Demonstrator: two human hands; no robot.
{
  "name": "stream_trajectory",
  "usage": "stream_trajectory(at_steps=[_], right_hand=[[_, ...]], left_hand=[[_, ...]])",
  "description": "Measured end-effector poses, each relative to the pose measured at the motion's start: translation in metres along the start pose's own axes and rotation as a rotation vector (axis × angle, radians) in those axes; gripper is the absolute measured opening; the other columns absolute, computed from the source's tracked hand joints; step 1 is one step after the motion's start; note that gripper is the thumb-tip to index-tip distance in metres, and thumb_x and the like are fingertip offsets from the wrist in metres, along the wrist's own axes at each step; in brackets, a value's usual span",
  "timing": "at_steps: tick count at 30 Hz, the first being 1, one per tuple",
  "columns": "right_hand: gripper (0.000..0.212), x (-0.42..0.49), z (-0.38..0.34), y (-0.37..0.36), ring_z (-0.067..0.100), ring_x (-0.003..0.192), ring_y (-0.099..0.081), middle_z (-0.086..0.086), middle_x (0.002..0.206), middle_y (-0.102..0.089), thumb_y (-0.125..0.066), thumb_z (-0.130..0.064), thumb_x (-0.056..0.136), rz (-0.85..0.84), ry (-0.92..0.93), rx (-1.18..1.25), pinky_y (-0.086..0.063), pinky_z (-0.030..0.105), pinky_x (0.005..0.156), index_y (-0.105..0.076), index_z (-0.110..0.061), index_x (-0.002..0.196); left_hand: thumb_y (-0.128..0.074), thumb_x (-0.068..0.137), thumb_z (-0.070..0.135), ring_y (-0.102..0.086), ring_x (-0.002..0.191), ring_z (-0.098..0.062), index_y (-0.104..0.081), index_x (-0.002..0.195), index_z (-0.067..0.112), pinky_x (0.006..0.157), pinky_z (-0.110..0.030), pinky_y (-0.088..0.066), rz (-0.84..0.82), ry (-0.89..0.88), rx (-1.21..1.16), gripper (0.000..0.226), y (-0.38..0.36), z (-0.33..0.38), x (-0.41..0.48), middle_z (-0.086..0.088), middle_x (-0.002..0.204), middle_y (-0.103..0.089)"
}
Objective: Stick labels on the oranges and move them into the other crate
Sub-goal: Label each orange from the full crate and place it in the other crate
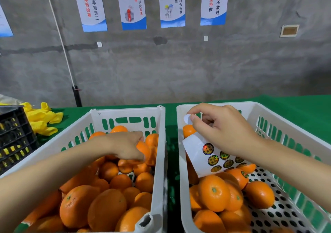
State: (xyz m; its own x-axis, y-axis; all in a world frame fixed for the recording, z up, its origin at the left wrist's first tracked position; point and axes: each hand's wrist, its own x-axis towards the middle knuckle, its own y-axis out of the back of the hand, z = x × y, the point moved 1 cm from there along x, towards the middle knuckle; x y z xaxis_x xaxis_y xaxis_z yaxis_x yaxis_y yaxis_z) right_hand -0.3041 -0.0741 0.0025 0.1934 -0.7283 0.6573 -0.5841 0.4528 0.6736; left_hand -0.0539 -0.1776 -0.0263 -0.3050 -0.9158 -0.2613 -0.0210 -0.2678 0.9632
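Over the left crate point(160, 170), the left grip point(127, 146) curls round an orange point(146, 151) at the far end. Over the right crate point(181, 188), the right grip point(220, 130) pinches a peeled label point(187, 119) above the label sheet point(202, 159). Held so lightly, the label could fold onto itself or stick to the fingers.

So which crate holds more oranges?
The left crate: oranges are heaped right across it. The right crate is only part filled, with bare perforated floor showing along its right side.
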Motion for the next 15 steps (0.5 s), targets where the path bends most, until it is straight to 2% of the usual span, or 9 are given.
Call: stream_trajectory(at_steps=[2, 5, 7, 9, 12, 13, 15], right_hand=[[0.031, 0.0, 0.001, -0.001, 0.011, 0.051, -0.051, -0.019, 0.055, -0.054, -0.043, -0.043, 0.092, -0.009, -0.021, -0.018, -0.046, 0.034, 0.05, -0.067, -0.029, 0.106], [0.029, 0.002, 0.005, -0.001, 0.006, 0.052, -0.052, -0.024, 0.055, -0.054, -0.044, -0.042, 0.093, -0.002, -0.048, -0.042, -0.045, 0.031, 0.05, -0.066, -0.031, 0.108], [0.026, 0.003, 0.007, -0.001, 0.005, 0.053, -0.052, -0.025, 0.055, -0.054, -0.046, -0.041, 0.094, 0.002, -0.062, -0.058, -0.045, 0.03, 0.051, -0.065, -0.032, 0.108], [0.022, 0.003, 0.01, -0.002, 0.005, 0.053, -0.053, -0.021, 0.053, -0.054, -0.047, -0.039, 0.094, 0.001, -0.079, -0.072, -0.045, 0.03, 0.051, -0.065, -0.033, 0.107], [0.02, 0.003, 0.011, -0.003, 0.006, 0.053, -0.052, -0.011, 0.046, -0.05, -0.048, -0.04, 0.095, 0.015, -0.091, -0.096, -0.04, 0.027, 0.049, -0.065, -0.034, 0.105], [0.019, 0.002, 0.011, -0.003, 0.006, 0.053, -0.053, -0.011, 0.046, -0.05, -0.049, -0.04, 0.096, 0.024, -0.089, -0.101, -0.037, 0.026, 0.049, -0.065, -0.033, 0.103], [0.016, 0.003, 0.011, -0.003, 0.006, 0.053, -0.052, -0.013, 0.047, -0.051, -0.051, -0.039, 0.097, 0.053, -0.088, -0.107, -0.033, 0.024, 0.049, -0.065, -0.033, 0.101]], left_hand=[[-0.063, 0.082, 0.053, -0.06, 0.084, -0.015, -0.046, 0.118, 0.028, 0.074, -0.036, -0.053, 0.085, 0.04, -0.025, 0.047, 0.002, -0.012, 0.008, 0.001, 0.098, -0.062], [-0.061, 0.09, 0.05, -0.059, 0.094, -0.022, -0.041, 0.134, 0.024, 0.072, -0.033, -0.046, 0.334, 0.057, -0.161, 0.055, 0.007, -0.015, 0.012, -0.004, 0.119, -0.058], [-0.059, 0.093, 0.05, -0.058, 0.101, -0.025, -0.036, 0.141, 0.025, 0.078, -0.033, -0.043, 0.527, -0.011, -0.277, 0.059, 0.009, -0.008, 0.012, -0.008, 0.131, -0.051], [-0.058, 0.092, 0.053, -0.06, 0.095, -0.015, -0.036, 0.142, 0.031, 0.075, -0.03, -0.045, 0.655, -0.15, -0.47, 0.058, 0.01, 0.003, 0.006, -0.001, 0.13, -0.05], [-0.056, 0.073, 0.066, -0.065, 0.085, -0.003, -0.046, 0.123, 0.045, 0.065, -0.019, -0.049, 0.642, -0.306, -0.778, 0.055, 0.012, 0.03, -0.015, 0.015, 0.114, -0.056], [-0.059, 0.065, 0.065, -0.067, 0.08, -0.002, -0.051, 0.114, 0.044, 0.06, -0.015, -0.049, 0.575, -0.321, -0.918, 0.054, 0.011, 0.038, -0.02, 0.015, 0.108, -0.059], [-0.067, 0.053, 0.06, -0.069, 0.066, -0.009, -0.058, 0.1, 0.038, 0.053, -0.018, -0.048, 0.385, -0.328, -1.17, 0.053, 0.006, 0.053, -0.026, 0.004, 0.095, -0.066]])
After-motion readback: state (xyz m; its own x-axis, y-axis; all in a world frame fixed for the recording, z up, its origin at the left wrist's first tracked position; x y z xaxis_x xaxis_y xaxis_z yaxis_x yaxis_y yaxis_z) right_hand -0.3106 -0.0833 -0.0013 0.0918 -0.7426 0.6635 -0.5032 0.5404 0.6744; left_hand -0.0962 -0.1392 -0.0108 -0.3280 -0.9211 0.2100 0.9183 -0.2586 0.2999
